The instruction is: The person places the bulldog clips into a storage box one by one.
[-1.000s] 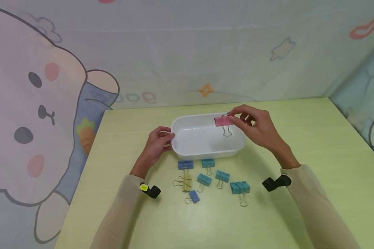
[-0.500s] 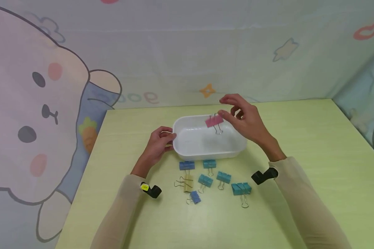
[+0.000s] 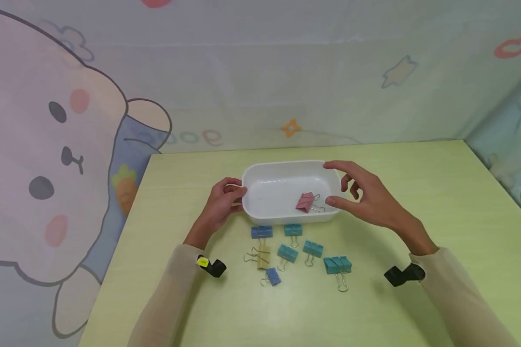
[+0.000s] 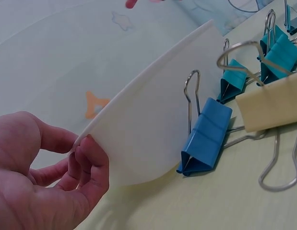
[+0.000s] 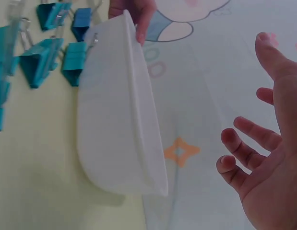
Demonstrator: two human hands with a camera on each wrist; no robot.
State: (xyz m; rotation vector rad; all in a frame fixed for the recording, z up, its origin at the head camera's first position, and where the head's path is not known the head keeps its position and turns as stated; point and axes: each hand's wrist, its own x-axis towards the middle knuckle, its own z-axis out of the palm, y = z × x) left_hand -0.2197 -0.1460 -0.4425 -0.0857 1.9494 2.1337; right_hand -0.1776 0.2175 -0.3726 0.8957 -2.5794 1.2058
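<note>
Head view, left fingers [image 3: 228,182] gripping tray [image 3: 267,190], pink clip [image 3: 305,202] inside, lettering [image 3: 191,138] "oog"

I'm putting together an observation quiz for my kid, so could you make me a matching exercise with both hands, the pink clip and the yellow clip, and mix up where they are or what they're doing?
Column one
1. Pink clip
2. Left hand
3. Yellow clip
4. Right hand

Column two
A. Gripping one end of the white tray
B. Fingers spread, holding nothing
C. Inside the white tray
D. On the table, between the larger blue clip and the smaller blue clip

Right pairs: 1-C, 2-A, 3-D, 4-B
</note>
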